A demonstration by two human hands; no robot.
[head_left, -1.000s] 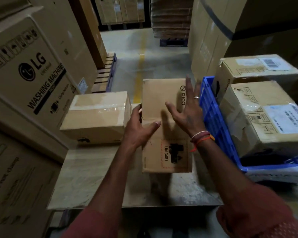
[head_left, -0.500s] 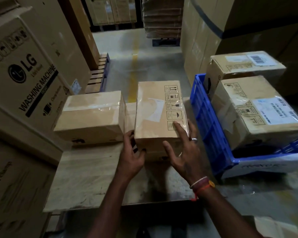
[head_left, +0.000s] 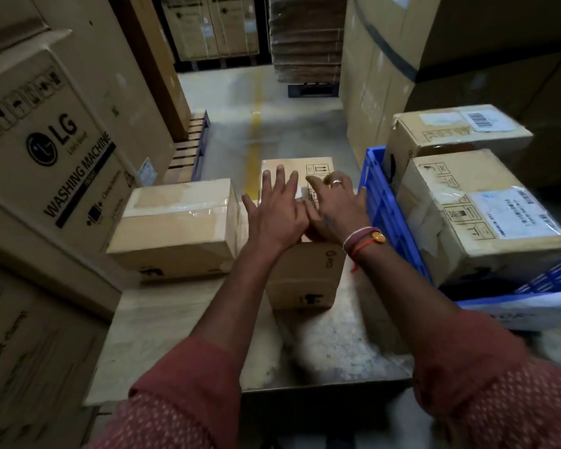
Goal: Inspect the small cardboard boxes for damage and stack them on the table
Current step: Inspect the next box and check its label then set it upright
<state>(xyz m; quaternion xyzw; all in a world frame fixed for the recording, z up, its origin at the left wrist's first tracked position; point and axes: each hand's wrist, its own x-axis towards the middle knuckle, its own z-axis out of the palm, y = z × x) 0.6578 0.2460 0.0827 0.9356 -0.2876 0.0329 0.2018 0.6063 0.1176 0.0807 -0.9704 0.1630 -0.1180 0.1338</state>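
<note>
A small cardboard box [head_left: 305, 273] stands on the table [head_left: 175, 319], long side running away from me. Both my hands lie flat on its top. My left hand [head_left: 277, 209] has its fingers spread over the left half. My right hand [head_left: 336, 205], with a ring and wrist threads, rests on the right half, fingers pointing left. They hide most of the top face. A second small box [head_left: 175, 225], taped across its top, sits on the table just left of the first, close beside it.
A blue crate [head_left: 389, 202] at the right holds two more cardboard boxes [head_left: 486, 215] [head_left: 454, 128]. Large LG washing machine cartons [head_left: 55, 150] wall the left side. Tall cartons [head_left: 376, 76] stand behind the crate. An aisle with a yellow floor line [head_left: 256, 131] runs ahead.
The box was upright on end, then tipped over and set flat on the table. My hands moved from its near end up onto its top face.
</note>
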